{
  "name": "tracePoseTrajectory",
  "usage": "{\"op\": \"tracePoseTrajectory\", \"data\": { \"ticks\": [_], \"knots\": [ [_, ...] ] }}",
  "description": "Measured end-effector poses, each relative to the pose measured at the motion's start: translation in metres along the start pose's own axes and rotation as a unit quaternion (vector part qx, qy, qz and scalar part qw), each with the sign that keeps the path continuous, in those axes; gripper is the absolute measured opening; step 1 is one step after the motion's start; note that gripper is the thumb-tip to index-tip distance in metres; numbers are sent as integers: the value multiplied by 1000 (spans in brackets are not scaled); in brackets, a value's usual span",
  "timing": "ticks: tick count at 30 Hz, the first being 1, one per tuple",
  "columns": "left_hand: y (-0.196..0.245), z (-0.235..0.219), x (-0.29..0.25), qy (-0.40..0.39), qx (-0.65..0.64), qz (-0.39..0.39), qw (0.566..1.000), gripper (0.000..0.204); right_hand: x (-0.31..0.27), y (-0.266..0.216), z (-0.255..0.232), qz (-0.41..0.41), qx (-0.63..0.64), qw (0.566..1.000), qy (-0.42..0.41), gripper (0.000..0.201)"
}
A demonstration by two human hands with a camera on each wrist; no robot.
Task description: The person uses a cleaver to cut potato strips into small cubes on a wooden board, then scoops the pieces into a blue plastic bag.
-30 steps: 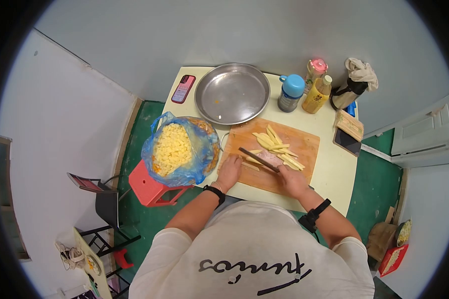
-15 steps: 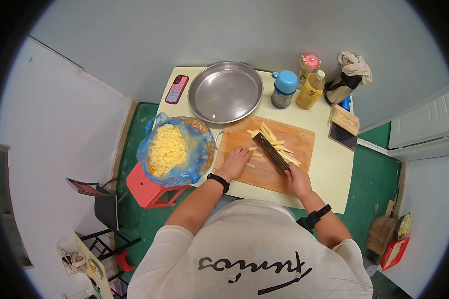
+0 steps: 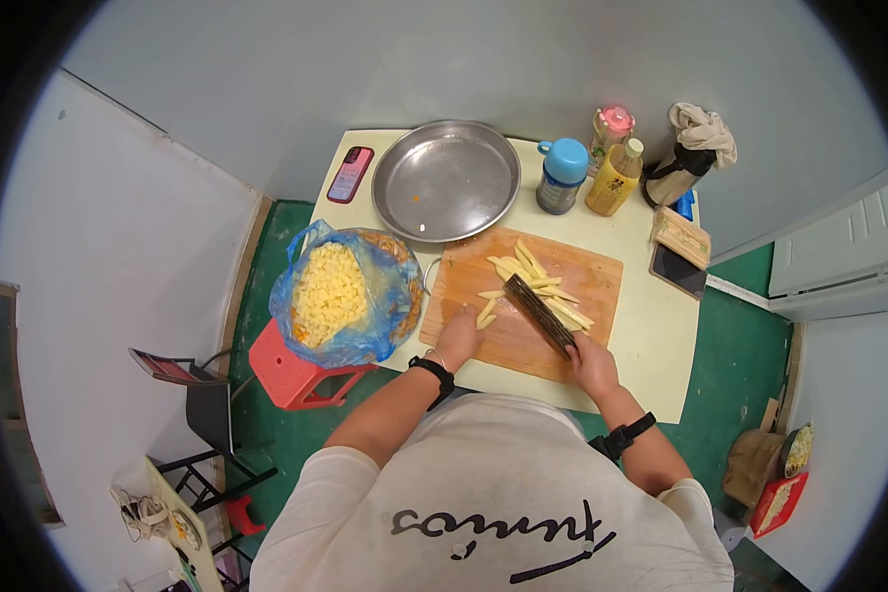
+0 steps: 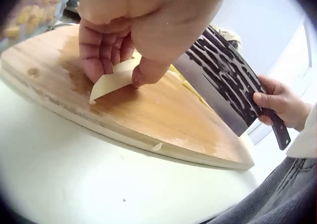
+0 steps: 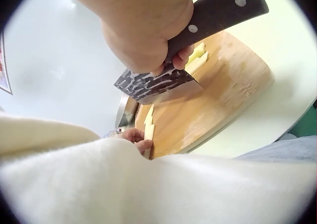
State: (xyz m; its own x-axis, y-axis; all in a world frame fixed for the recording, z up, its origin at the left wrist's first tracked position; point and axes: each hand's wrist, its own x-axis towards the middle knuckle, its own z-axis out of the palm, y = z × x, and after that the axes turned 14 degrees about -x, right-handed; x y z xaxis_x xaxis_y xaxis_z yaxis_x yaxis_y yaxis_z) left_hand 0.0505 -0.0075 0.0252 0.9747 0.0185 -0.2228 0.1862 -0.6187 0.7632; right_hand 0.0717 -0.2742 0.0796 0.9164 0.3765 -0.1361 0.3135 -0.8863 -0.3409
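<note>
A wooden cutting board (image 3: 582,286) lies on the pale table (image 3: 661,335) with pale potato strips (image 3: 538,281) across its middle. My left hand (image 3: 459,337) is at the board's near left corner. In the left wrist view it (image 4: 119,73) pinches a couple of potato strips (image 4: 106,85) against the board (image 4: 163,115). My right hand (image 3: 592,363) grips the dark handle of a cleaver (image 3: 538,311), whose hammered blade (image 4: 223,80) stands on edge over the board, right of the left hand. The right wrist view shows that grip (image 5: 148,41) on the handle (image 5: 218,11).
A blue bag of diced potato (image 3: 335,291) sits in a basket on a red stool (image 3: 291,375) left of the table. Behind the board are a steel tray (image 3: 446,183), a phone (image 3: 349,176), a blue-lidded jar (image 3: 560,176) and bottles (image 3: 612,178). Another phone (image 3: 677,268) lies at right.
The cleaver swung from lying across the board to standing angled toward the far left. My left hand drew back to the board's near left corner with a few strips.
</note>
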Motion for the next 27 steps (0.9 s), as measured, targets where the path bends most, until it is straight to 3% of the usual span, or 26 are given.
{"op": "tracePoseTrajectory", "data": {
  "ticks": [5,8,14,19,23,25,27],
  "knots": [
    [-10,-1,-6,9,19,-10,1000,43,0,-3,-3,1,-22,998,-55,15],
    [-10,-2,-6,-3,24,14,1000,45,0,-4,-2,-22,-19,999,-39,15],
    [-3,1,0,68,13,108,992,42,2,-4,0,-19,-32,998,-59,14],
    [0,2,7,8,49,-12,999,28,3,-9,-8,-14,-47,996,-72,14],
    [-2,1,7,40,66,3,997,22,6,-6,-3,-4,-60,993,-97,14],
    [1,-7,9,22,22,-67,997,22,7,-5,-1,-8,-51,995,-82,13],
    [-3,-15,15,37,11,-52,998,22,7,-6,-1,-12,-41,997,-69,13]
  ]
}}
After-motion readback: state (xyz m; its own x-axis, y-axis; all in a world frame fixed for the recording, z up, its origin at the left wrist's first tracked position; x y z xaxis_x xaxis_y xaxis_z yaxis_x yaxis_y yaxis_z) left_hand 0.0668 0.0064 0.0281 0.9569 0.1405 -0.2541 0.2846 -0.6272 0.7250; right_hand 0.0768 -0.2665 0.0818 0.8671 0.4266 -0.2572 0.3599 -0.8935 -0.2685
